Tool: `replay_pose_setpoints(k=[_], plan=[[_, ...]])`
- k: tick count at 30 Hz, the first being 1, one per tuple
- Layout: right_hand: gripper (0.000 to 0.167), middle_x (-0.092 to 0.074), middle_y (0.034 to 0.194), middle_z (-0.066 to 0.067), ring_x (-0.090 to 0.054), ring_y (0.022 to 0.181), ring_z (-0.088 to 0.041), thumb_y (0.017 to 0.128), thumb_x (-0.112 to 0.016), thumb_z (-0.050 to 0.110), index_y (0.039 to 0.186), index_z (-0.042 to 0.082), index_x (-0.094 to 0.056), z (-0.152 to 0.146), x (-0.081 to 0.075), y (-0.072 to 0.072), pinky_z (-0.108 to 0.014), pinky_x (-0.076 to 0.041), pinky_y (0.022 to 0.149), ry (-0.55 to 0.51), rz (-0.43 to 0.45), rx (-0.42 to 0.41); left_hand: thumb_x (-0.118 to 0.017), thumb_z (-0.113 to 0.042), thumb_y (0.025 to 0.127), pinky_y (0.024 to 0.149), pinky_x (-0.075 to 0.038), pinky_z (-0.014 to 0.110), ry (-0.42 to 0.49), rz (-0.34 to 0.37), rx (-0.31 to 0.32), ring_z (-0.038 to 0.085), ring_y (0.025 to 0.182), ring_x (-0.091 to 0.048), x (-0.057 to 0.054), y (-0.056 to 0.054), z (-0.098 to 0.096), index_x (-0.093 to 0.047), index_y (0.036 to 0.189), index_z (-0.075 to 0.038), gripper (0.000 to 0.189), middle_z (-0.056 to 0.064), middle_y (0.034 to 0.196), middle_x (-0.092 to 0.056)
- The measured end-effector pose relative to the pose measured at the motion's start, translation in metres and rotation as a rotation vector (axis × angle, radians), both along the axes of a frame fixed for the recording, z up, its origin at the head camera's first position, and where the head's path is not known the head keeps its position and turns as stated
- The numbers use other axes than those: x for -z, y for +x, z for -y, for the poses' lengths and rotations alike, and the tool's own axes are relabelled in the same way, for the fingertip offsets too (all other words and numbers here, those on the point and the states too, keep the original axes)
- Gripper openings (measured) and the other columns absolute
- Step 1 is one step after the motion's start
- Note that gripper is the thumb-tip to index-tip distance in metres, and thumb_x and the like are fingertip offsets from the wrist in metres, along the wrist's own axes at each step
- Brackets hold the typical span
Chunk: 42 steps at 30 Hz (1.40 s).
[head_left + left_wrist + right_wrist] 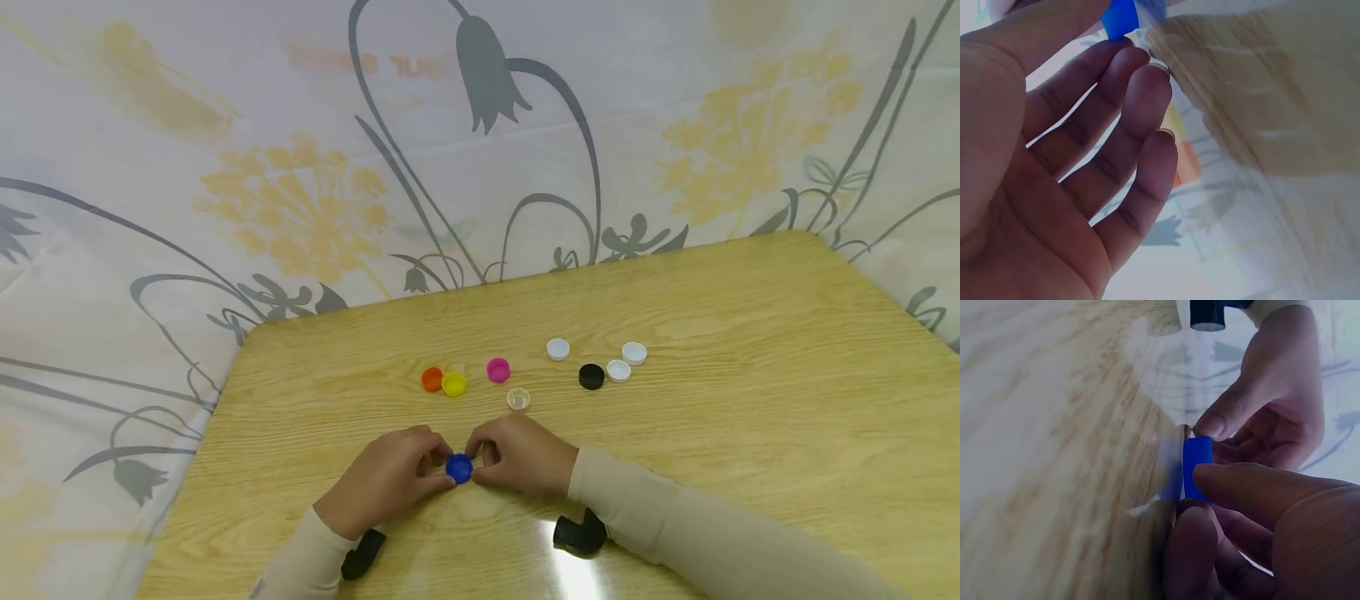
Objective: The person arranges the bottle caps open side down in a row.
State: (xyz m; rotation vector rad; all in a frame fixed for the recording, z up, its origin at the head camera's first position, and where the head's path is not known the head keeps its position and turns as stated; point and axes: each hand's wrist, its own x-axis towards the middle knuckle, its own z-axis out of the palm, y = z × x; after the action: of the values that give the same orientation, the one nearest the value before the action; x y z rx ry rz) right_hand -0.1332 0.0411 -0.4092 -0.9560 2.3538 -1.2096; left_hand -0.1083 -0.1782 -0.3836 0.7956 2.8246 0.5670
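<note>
A small round blue bottle cap (pixel 459 468) sits low against the wooden table, between both hands. My left hand (pixel 386 477) grips its left side with thumb and fingertips. From the opposite side my right hand (pixel 528 454) pinches it. In the left wrist view the cap (pixel 1121 17) shows at the top edge, by the thumb and index finger, while the other fingers curve loosely below. The right wrist view has the cap (pixel 1197 465) standing close over the table surface, the right thumb pressed to its side and the left thumb at its far edge.
Beyond the hands lie an orange cap (pixel 432 380), a yellow cap (pixel 453 384), a pink cap (pixel 498 370) and a pale cap (pixel 518 399). Farther right are a black cap (pixel 592 377) and white caps (pixel 558 349). A patterned cloth (pixel 480 167) hangs behind the table (pixel 750 400).
</note>
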Motion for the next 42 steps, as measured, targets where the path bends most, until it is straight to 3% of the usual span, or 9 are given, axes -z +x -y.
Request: replay_pose_setpoints(k=[13, 32, 38, 42], plan=[[0.018, -0.056, 0.066, 0.01, -0.048, 0.059, 0.002, 0.086, -0.077, 0.011, 0.102, 0.005, -0.071, 0.0016, 0.0006, -0.0002, -0.017, -0.043, 0.058, 0.026, -0.007, 0.004, -0.08, -0.028, 0.086, 0.064, -0.046, 0.018, 0.011, 0.019, 0.017, 0.0, 0.071, -0.054, 0.0004, -0.001, -0.0006, -0.075, 0.101, -0.014, 0.021, -0.009, 0.087, -0.065], [0.016, -0.062, 0.074, 0.008, -0.053, 0.067, 0.0, 0.088, -0.075, 0.012, 0.101, 0.005, -0.07, 0.0012, 0.003, -0.0033, -0.019, -0.047, 0.065, -0.021, -0.009, 0.001, -0.076, -0.027, 0.09, 0.065, -0.049, 0.018, 0.059, 0.057, 0.01, -0.003, 0.072, -0.057, -0.0021, -0.0034, 0.0019, -0.074, 0.105, -0.014, 0.021, -0.01, 0.089, -0.071], [0.017, -0.071, 0.086, 0.005, -0.06, 0.078, -0.001, 0.09, -0.073, 0.013, 0.106, 0.007, -0.072, -0.0002, -0.0021, -0.0036, -0.019, -0.05, 0.072, -0.029, 0.023, 0.019, -0.074, -0.029, 0.092, 0.068, -0.051, 0.019, 0.089, 0.088, -0.006, -0.002, 0.076, -0.061, -0.005, -0.0045, 0.0047, -0.072, 0.109, -0.015, 0.022, -0.009, 0.093, -0.073], [0.019, -0.075, 0.095, 0.002, -0.064, 0.078, 0.0, 0.092, -0.072, 0.014, 0.11, 0.008, -0.072, -0.0004, -0.0038, -0.0044, -0.019, -0.052, 0.072, -0.051, 0.02, 0.03, -0.073, -0.03, 0.092, 0.07, -0.053, 0.02, 0.112, 0.063, -0.014, -0.001, 0.078, -0.065, -0.0052, -0.0049, 0.0064, -0.072, 0.11, -0.016, 0.023, -0.008, 0.094, -0.074]])
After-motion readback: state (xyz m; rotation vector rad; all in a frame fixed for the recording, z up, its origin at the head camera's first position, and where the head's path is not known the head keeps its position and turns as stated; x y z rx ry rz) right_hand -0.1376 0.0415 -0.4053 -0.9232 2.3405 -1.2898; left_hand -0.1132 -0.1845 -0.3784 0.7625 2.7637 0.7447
